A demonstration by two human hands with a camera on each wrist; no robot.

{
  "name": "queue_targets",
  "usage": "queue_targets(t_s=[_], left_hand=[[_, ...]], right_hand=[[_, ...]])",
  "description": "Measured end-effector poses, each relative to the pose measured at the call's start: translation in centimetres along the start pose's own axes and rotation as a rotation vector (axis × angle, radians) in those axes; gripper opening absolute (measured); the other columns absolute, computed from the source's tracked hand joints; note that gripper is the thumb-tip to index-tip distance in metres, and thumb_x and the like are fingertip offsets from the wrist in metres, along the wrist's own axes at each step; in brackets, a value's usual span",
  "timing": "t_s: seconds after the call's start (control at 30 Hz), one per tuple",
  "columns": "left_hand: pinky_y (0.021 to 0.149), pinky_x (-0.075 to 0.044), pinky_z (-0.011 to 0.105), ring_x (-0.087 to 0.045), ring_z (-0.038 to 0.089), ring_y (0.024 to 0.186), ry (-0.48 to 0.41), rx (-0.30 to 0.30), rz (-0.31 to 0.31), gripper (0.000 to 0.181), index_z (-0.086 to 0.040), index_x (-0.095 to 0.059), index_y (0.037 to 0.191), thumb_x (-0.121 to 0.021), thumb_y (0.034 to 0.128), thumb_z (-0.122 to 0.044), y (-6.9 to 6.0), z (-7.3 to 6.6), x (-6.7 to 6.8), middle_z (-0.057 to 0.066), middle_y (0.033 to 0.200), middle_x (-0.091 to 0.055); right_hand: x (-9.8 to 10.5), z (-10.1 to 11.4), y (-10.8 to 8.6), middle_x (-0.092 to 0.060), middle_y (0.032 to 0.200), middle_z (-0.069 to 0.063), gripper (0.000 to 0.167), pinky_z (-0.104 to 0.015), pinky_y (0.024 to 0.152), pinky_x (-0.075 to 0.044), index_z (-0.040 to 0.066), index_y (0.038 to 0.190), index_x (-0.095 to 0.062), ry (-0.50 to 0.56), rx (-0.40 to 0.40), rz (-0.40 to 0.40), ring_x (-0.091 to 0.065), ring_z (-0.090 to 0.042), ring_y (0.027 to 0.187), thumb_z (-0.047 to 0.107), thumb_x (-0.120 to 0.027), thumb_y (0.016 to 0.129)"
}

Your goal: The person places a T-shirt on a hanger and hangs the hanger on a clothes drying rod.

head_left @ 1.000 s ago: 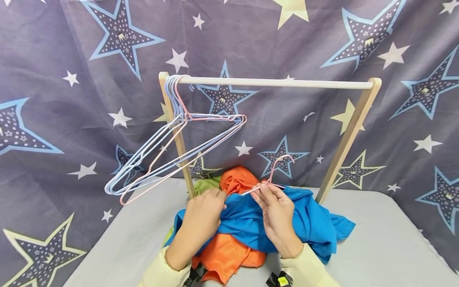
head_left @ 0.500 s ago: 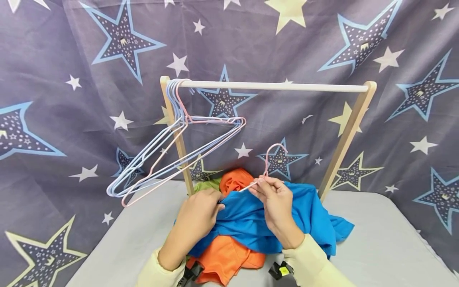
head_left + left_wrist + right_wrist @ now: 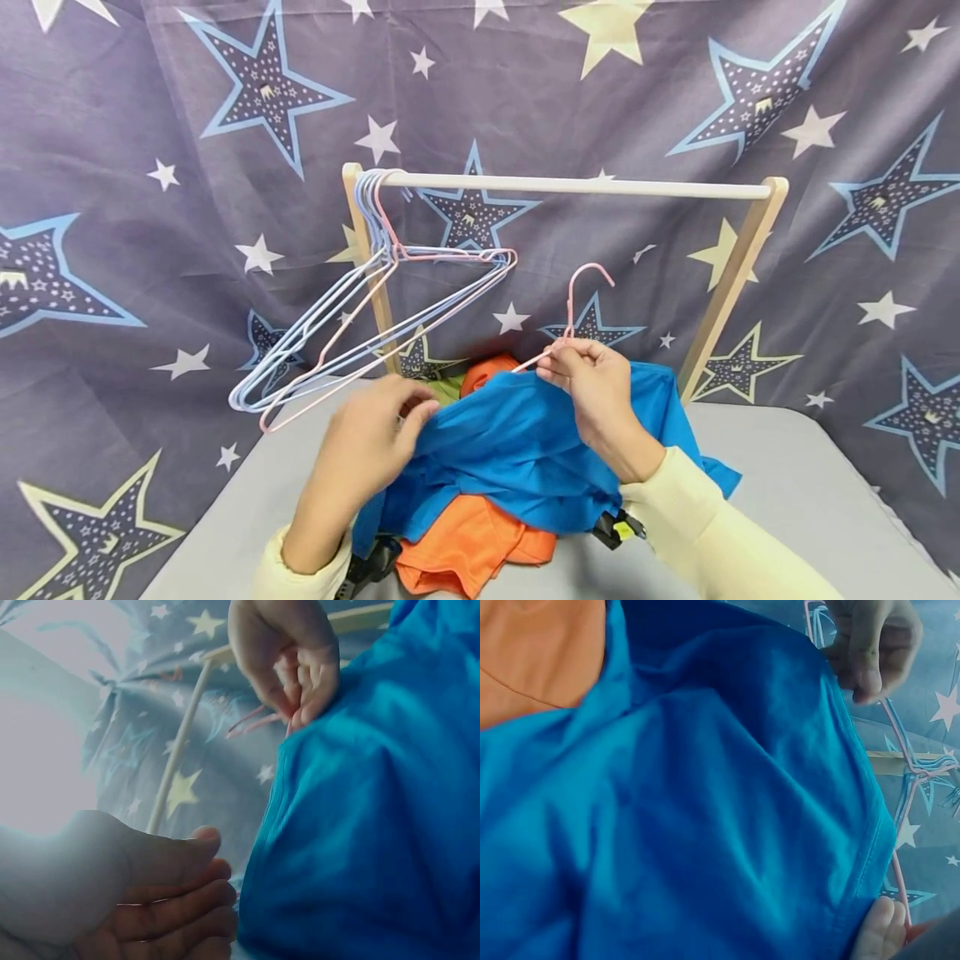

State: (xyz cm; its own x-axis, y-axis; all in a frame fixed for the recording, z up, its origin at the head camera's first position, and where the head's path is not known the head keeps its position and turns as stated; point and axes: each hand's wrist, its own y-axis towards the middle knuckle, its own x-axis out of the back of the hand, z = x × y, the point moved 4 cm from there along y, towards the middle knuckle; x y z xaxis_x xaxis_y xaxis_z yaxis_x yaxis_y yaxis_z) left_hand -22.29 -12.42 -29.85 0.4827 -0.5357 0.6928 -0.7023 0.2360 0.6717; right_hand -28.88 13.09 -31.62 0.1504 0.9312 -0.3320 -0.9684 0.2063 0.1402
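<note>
A pink hanger [image 3: 572,304] stands with its hook up, and my right hand [image 3: 600,396] pinches it just below the hook. A blue garment [image 3: 510,450] drapes from this hanger; one arm of the hanger runs into the cloth at the neckline. My left hand [image 3: 367,437] is beside the garment's left edge, thumb and fingers apart. In the left wrist view nothing lies between the fingers of the left hand [image 3: 150,892], close to the blue hem. The right wrist view shows the pink wire [image 3: 898,874] at the right fingertips [image 3: 879,922].
Several pink and blue hangers [image 3: 322,350] hang at the left end of the rack's white rail [image 3: 577,185]. Wooden posts [image 3: 731,283] hold the rail. Orange cloth [image 3: 472,542] and green cloth [image 3: 447,389] lie on the grey surface [image 3: 787,500]. A star-patterned curtain [image 3: 675,83] stands behind.
My right hand has raised the pink hanger and the blue garment with it. My left hand has let go of the garment's edge and moved left.
</note>
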Motion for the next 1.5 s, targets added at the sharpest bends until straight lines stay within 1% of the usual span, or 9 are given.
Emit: queue_targets(t_s=[0.17,0.3,0.37,0.5,0.7,0.87,1.1,1.27,1.5], left_hand=[[0.062,-0.049,0.036,-0.061,0.014,0.072,0.006,-0.048,-0.213,0.008,-0.01,-0.075,0.095,-0.08,0.089,-0.014,-0.1,0.9,2.7,0.0,0.082,-0.066],[0.065,-0.049,0.04,-0.06,0.023,0.075,0.021,-0.058,-0.374,0.009,-0.005,-0.074,0.095,-0.078,0.089,-0.009,-0.2,1.5,4.4,0.008,0.082,-0.067],[0.069,-0.048,0.043,-0.059,0.029,0.077,0.03,-0.056,-0.422,0.01,-0.001,-0.073,0.097,-0.076,0.0906,-0.009,-0.2,1.9,4.9,0.012,0.084,-0.067],[0.08,-0.048,0.049,-0.06,0.04,0.087,0.064,-0.049,-0.479,0.013,0.004,-0.071,0.1,-0.072,0.0926,-0.006,-0.1,2.5,5.3,0.019,0.092,-0.068],[0.079,-0.045,0.055,-0.055,0.046,0.088,0.091,-0.039,-0.592,0.014,0.005,-0.072,0.104,-0.069,0.0923,-0.001,0.0,3.2,5.4,0.022,0.097,-0.066],[0.08,-0.045,0.056,-0.055,0.047,0.09,0.12,-0.01,-0.594,0.014,0.005,-0.071,0.105,-0.069,0.0925,-0.001,-0.1,3.8,5.4,0.023,0.099,-0.065],[0.082,-0.046,0.056,-0.056,0.047,0.092,0.179,0.015,-0.532,0.016,0.007,-0.07,0.108,-0.067,0.0939,0.0,0.0,4.2,5.3,0.025,0.101,-0.065],[0.085,-0.047,0.057,-0.056,0.047,0.093,0.189,0.02,-0.533,0.018,0.007,-0.07,0.11,-0.068,0.0923,0.002,0.1,4.3,5.1,0.025,0.102,-0.066],[0.084,-0.047,0.058,-0.056,0.046,0.092,0.18,0.016,-0.559,0.019,0.006,-0.071,0.109,-0.069,0.09,0.004,0.1,4.4,4.9,0.024,0.101,-0.066]], right_hand=[[-0.4,2.0,0.3,-0.072,0.095,-0.011,0.018,-0.034,0.081,-0.061,-0.006,0.114,-0.066,-0.089,-0.055,0.002,-0.075,-0.018,0.081,0.007,-0.06,0.103],[-0.5,3.8,0.6,-0.071,0.093,-0.01,0.022,-0.031,0.08,-0.06,-0.007,0.115,-0.066,-0.172,-0.071,0.011,-0.074,-0.018,0.081,0.011,-0.06,0.104],[-0.6,4.8,0.8,-0.071,0.09,-0.009,0.022,-0.03,0.08,-0.06,-0.008,0.114,-0.065,-0.192,-0.073,0.018,-0.074,-0.017,0.079,0.011,-0.06,0.103],[-0.8,7.3,1.2,-0.069,0.089,-0.01,0.018,-0.028,0.08,-0.06,-0.007,0.11,-0.063,-0.226,-0.075,0.029,-0.072,-0.015,0.077,0.008,-0.059,0.1],[-1.2,10.9,1.2,-0.066,0.097,-0.012,0.02,-0.026,0.079,-0.06,-0.003,0.112,-0.061,-0.326,-0.086,0.054,-0.069,-0.014,0.079,0.014,-0.056,0.103],[-0.8,12.3,1.2,-0.067,0.094,-0.01,0.026,-0.026,0.077,-0.06,-0.004,0.113,-0.061,-0.444,-0.107,0.109,-0.069,-0.014,0.079,0.021,-0.054,0.105],[-0.3,12.5,0.0,-0.066,0.093,-0.01,0.033,-0.027,0.078,-0.06,-0.006,0.116,-0.059,-0.545,-0.128,0.204,-0.069,-0.016,0.081,0.025,-0.054,0.107],[-0.6,13.3,-1.0,-0.068,0.089,-0.009,0.03,-0.028,0.077,-0.061,-0.008,0.112,-0.061,-0.559,-0.067,0.24,-0.07,-0.015,0.075,0.021,-0.056,0.105],[-0.9,15.8,-1.3,-0.068,0.088,-0.008,0.027,-0.027,0.075,-0.061,-0.007,0.108,-0.06,-0.589,0.024,0.251,-0.069,-0.016,0.075,0.018,-0.054,0.103]])
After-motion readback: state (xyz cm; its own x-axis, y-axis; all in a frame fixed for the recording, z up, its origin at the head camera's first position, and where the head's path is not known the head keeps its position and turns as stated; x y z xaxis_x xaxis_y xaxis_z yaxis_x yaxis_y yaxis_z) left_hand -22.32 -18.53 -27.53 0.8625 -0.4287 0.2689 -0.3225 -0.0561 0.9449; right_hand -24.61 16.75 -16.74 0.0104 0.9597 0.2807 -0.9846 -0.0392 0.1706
